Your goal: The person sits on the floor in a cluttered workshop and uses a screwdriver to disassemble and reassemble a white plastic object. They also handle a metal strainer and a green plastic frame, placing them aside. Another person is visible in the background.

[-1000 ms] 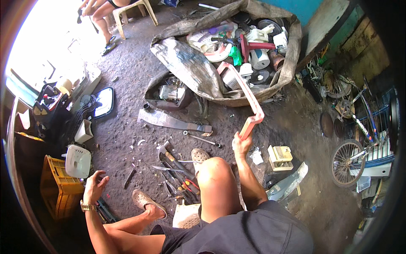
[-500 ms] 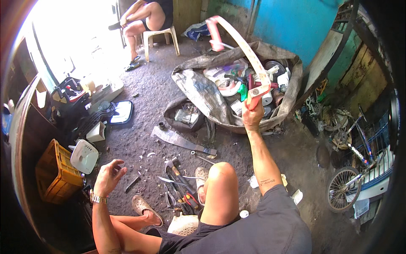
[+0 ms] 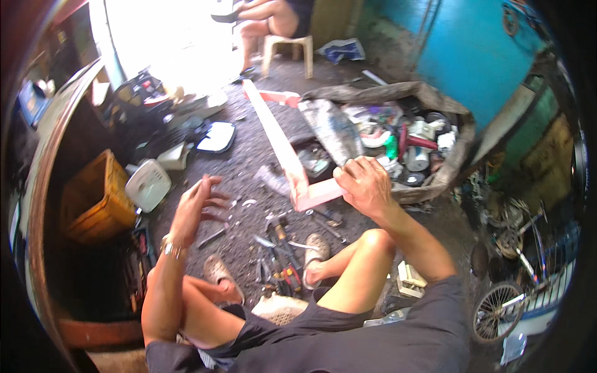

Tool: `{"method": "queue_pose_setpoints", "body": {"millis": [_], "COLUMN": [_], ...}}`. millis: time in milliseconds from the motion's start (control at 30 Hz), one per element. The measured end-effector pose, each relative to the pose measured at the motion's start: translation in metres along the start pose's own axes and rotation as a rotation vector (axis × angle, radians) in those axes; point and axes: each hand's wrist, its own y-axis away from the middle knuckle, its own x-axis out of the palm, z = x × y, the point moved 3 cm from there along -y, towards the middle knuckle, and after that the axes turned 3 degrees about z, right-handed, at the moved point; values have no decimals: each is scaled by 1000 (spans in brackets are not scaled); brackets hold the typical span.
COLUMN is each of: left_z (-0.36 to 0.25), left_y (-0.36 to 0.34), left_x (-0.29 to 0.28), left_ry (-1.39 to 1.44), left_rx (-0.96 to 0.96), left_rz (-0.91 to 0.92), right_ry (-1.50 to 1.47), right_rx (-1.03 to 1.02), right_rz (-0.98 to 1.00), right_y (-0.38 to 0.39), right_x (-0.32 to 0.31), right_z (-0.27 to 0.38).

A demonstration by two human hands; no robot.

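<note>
The right hand (image 3: 367,184) grips the near end of a long pale strip (image 3: 281,146) whose axis runs toward 11 o'clock, while the left hand (image 3: 198,205), fingers spread and empty, hovers at its 8 o'clock.

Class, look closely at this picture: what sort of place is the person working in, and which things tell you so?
Probably a small repair or scrap workshop. Hand tools lie scattered on the dirty floor, a big sack of salvaged parts sits open, and a bicycle wheel stands at the right.
</note>
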Motion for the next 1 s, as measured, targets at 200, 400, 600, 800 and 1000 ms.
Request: {"method": "queue_pose_setpoints", "body": {"millis": [200, 400, 600, 800, 1000], "left_z": [60, 46, 25, 44, 97], "left_y": [-34, -18, -17, -24, -47], "left_x": [-6, -7, -13, -34, -56], "left_ry": [545, 535, 464, 553, 625], "left_rx": [-256, 12, 160, 135, -13], "left_rz": [-86, -212, -268, -424, -677], "right_ry": [-47, -80, -124, -325, -1016], "right_rx": [-479, -389, -162, 241, 816], "right_rz": [154, 435, 344, 147, -76], "right_y": [-5, -10, -20, -15, 48], "right_x": [36, 30, 27, 14, 7], "right_z": [92, 144, 128, 91, 105]}}
